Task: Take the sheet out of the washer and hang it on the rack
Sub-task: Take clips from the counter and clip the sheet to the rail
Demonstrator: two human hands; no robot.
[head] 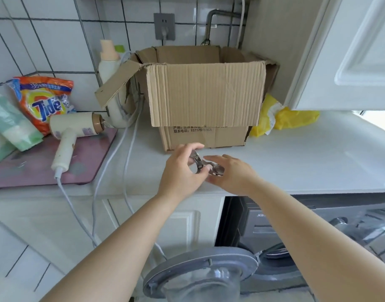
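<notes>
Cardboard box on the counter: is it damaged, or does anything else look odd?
The cardboard box has ragged, torn flaps splayed open. Below, the washer door hangs wide open.

Bright, even daylight, w/ the strongest glow at the far right edge by the cabinet (348, 51). White countertop (296, 153) near blown out; soft sheen on wall tiles (45, 40). Shadows faint, mostly under the cardboard box (206, 92). Wide-angle bend at edges: tile lines curve. Slight softness overall; washer door (200, 273) at bottom blurry.
</notes>
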